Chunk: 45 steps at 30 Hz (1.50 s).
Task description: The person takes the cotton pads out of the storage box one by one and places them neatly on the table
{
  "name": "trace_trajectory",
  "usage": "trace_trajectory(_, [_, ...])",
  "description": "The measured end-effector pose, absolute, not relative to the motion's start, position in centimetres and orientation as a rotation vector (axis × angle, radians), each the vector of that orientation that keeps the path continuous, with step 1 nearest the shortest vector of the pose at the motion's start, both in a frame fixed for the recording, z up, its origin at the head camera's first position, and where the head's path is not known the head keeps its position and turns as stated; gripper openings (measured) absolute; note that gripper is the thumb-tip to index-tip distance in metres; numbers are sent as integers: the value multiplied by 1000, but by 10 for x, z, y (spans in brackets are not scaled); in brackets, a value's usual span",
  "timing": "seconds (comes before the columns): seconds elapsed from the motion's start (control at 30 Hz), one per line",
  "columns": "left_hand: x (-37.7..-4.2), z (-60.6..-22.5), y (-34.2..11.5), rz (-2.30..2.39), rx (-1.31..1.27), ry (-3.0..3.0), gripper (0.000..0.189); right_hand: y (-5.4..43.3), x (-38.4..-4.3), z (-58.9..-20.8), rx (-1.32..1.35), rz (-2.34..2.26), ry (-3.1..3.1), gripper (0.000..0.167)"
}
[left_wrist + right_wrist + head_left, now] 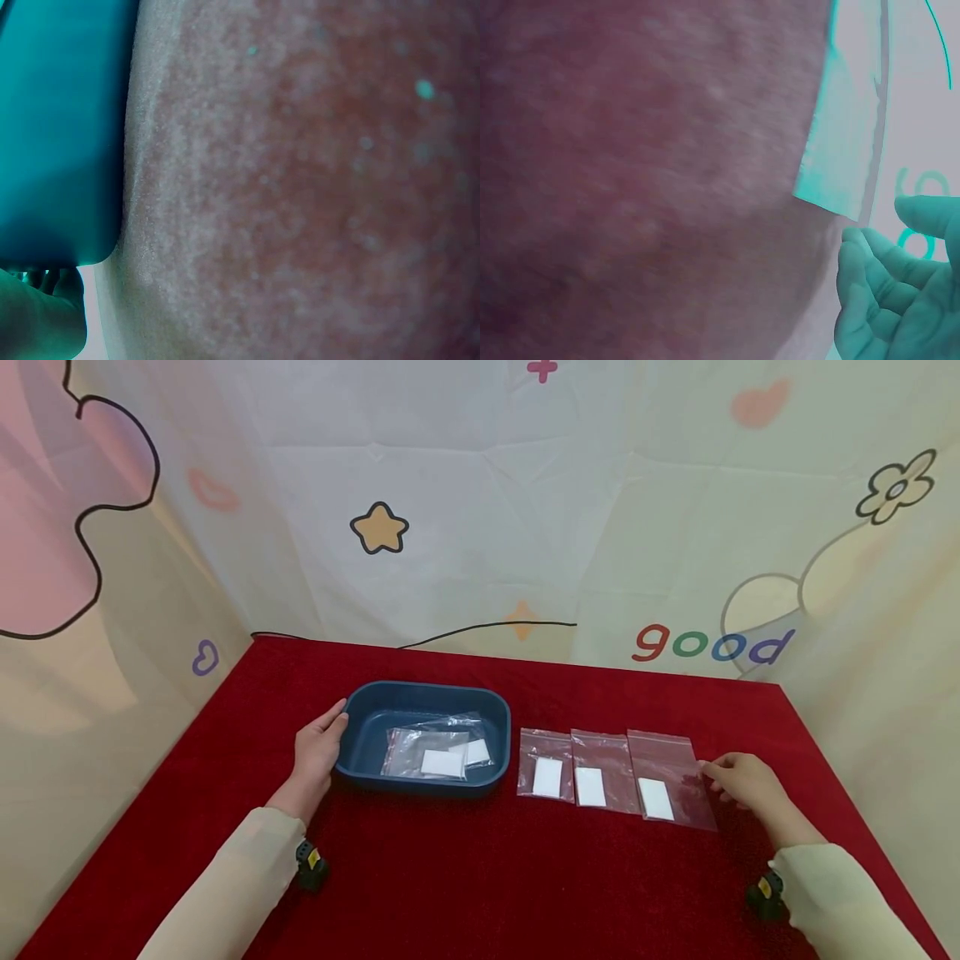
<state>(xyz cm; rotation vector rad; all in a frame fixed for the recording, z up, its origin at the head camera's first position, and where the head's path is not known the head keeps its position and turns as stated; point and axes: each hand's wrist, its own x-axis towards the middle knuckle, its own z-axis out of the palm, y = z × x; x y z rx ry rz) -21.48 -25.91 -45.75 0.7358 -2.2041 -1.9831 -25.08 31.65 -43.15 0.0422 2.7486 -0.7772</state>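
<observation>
In the head view a blue rectangular plastic basin [423,788] stands left of centre, with clear zip bags [408,752] holding white cards inside it. My left hand [318,747] grips the basin's left end, fingertips and thumb at the rim; the left wrist view shows its fingers [52,281] partly hidden by the basin wall. To the right lie three clear zip bags in a row, each with a white card. My right hand [746,781] is beside the rightmost bag [678,764], fingertips close to its right edge. In the right wrist view its thumb and loosely bent fingers stand apart.
Left and middle bags [558,746] [611,756] lie side by side between the basin and the rightmost bag. Red cloth [525,885] covers the table. A printed curtain [480,527] rises behind it and along both sides.
</observation>
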Motion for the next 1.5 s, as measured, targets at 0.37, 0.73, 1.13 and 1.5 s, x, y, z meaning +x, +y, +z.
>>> trace_trajectory(0.37, [-215,-459,-259,-1990,740,-2214,47,326,-258,-417,-2,-943,2649,59])
trace_trajectory(0.73, [-216,-458,-259,-1992,721,-2208,47,320,-269,-382,-56,-1015,2677,66])
trace_trajectory(1.13, [-216,-458,-257,-1993,729,-2216,47,269,-294,-331,-263,-1113,2601,58])
trace_trajectory(1.5, [-215,-459,-259,-1984,727,-2215,47,181,-311,-310,-421,-1208,2514,48])
